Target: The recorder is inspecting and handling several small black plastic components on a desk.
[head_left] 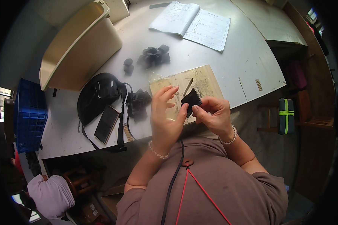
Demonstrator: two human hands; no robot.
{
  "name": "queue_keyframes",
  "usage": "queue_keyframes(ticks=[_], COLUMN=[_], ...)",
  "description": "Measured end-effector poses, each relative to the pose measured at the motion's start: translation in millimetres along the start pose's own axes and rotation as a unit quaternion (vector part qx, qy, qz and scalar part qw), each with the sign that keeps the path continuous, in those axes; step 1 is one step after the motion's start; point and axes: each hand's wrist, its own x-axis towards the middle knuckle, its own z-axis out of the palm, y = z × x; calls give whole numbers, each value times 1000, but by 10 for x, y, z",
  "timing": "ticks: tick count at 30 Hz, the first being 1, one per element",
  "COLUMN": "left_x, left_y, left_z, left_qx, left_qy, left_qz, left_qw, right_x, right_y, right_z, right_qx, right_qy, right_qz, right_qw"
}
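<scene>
A small black angular piece (191,102), perhaps of foam or rubber, is up in front of my chest over the wooden board (210,78). My right hand (216,114) pinches its right side between thumb and fingers. The thumb of my left hand (164,114) touches its left edge, while the other fingers stretch up and away from it, spread. On the board, just beyond the piece, lies a thin pointed tool (188,86) like a small blade. Similar black pieces lie in a pile (154,56) past the board and in another group (138,103) to its left.
A beige plastic bin (84,50) stands at the table's far left. A black bag (91,98) with straps and a phone (106,123) lie left of my hands. An open notebook (206,28) lies at the back. A blue crate (30,116) and another person (50,195) are further left.
</scene>
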Motion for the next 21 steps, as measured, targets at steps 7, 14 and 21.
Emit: queue_keyframes(ticks=[7,14,21], left_x=[-48,10,-34], left_y=[-103,-111,-72], left_z=[-148,-157,-134], left_qx=[-157,-207,-169], left_qy=[-197,-199,-178], left_qz=[-84,-199,-230], left_qw=[964,937,942], right_x=[39,72,73], right_y=[6,-42,-9], right_z=[-32,-54,21], right_qx=[-39,-93,-150], right_qy=[-10,-59,10], right_qz=[-52,-58,-110], right_qw=[998,992,983])
